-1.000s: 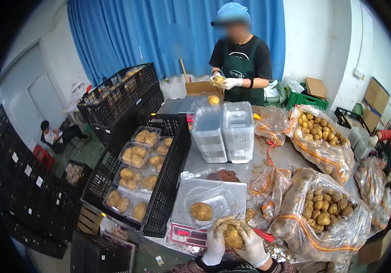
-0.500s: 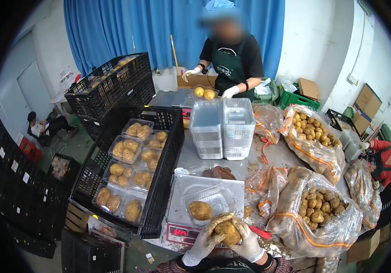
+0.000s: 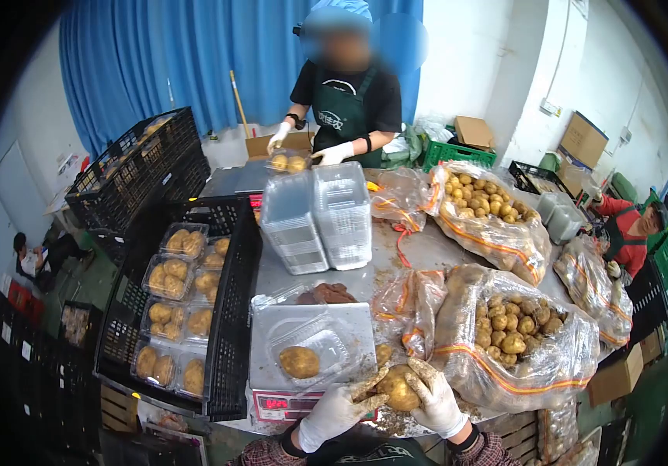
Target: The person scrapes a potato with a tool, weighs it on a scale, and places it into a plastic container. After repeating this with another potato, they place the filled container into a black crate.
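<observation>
Between my gloved hands, in front of the scale, is a large dirt-marked potato [image 3: 400, 388]. My left hand [image 3: 340, 413] presses its fingers to the potato's left side, while my right hand [image 3: 436, 400] curls round the right side. Just left of them stands a weighing scale [image 3: 353, 330] with a red lit display. On its plate lies an open clear plastic box [image 3: 334, 342] holding a single potato [image 3: 300, 362]. A smaller potato [image 3: 383, 355] rests on the table beyond my hands.
Right of my hands sits an open plastic sack of potatoes [image 3: 505, 388], with another sack [image 3: 497, 241] behind. Stacks of clear boxes [image 3: 342, 217] stand mid-table. A black crate [image 3: 229, 311] with packed potatoes is at left. Across the table, a co-worker [image 3: 346, 109] handles a box of potatoes.
My view has swung to the right. My hands and the potato have moved right, off the scale's front edge. The co-worker now has both hands at their box.
</observation>
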The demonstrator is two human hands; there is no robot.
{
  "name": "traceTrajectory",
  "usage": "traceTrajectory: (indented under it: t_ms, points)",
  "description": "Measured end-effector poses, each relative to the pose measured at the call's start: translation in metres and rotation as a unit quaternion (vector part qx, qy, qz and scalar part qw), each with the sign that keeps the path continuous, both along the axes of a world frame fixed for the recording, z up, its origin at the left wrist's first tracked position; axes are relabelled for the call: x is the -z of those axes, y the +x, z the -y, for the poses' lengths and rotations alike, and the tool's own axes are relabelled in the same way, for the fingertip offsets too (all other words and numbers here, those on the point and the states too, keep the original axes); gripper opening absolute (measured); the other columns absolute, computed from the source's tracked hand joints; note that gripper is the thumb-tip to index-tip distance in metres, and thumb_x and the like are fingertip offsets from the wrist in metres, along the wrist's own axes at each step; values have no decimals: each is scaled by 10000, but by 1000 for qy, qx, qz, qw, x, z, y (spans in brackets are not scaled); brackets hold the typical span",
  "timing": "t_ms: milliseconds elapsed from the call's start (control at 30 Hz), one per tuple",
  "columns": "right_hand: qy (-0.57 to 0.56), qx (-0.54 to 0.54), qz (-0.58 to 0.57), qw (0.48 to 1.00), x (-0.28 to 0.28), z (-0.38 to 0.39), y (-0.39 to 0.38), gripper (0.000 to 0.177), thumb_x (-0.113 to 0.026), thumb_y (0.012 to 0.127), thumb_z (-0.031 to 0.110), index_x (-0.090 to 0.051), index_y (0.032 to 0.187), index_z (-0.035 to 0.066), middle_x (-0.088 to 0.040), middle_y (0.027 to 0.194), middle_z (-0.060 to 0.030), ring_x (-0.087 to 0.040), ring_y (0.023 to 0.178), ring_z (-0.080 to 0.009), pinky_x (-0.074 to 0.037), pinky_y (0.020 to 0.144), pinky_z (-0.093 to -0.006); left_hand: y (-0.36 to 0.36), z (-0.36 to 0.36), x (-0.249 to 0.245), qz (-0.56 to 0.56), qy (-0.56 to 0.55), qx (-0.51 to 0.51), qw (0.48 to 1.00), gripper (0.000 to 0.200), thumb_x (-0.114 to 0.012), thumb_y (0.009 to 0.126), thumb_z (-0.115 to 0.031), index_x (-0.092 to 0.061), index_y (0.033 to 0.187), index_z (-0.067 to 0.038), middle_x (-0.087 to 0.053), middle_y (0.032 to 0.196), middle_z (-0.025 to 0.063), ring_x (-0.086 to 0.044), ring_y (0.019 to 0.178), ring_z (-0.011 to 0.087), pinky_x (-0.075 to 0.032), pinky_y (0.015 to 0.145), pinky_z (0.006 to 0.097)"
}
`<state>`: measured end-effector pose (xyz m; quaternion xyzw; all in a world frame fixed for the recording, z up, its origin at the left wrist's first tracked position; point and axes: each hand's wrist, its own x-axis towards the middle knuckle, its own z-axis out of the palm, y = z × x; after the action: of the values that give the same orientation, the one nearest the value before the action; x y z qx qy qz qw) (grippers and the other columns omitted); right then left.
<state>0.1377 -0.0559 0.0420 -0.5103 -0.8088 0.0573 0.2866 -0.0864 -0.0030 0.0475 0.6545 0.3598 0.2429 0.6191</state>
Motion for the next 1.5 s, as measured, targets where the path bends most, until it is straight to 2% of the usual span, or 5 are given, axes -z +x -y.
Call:
traceTrajectory:
  t_ms: [167,800,867,1133,1500]
  points:
    - [4,26,-39,999,-5,12,10,679,-658,595,-23,-497,1252,35,-504,1286,-202,-502,1163,-379,-414,978,-450,17,-1,3,-60,391,70,916,439,-663,874,-174,-548,1248,26,-623,1171,189,-632,1039,293,-502,880,338]
    - [-193,45,-320,926,27,8,38,815,-790,657,66,-380,1359,12,-487,1325,-221,-512,1216,-339,-430,1008,-411,42,12,5,-51,428,-95,897,251,-631,845,-83,-642,1080,4,-687,998,130,-678,828,274,-545,720,331]
    - [-220,24,-326,919,23,-10,33,811,-796,672,111,-380,1360,5,-508,1307,-217,-525,1205,-319,-435,1002,-402,28,19,11,-62,113,-81,988,212,-651,861,-145,-670,1023,-9,-698,935,124,-685,824,228,-536,719,316]
    - [-80,28,55,995,16,-116,-80,714,-709,712,444,-518,1235,-3,-637,975,-183,-620,842,-284,-404,805,-378,-49,45,43,-137,-33,-227,964,203,-650,896,-183,-687,939,12,-706,805,73,-653,684,102,-517,612,245]
    - [-118,-68,38,990,17,-179,-49,466,-644,823,328,-600,1168,17,-613,1096,-202,-577,1012,-370,-466,879,-428,-128,37,71,-54,52,-423,903,203,-601,882,18,-628,1079,63,-696,929,105,-678,812,155,-540,733,251]
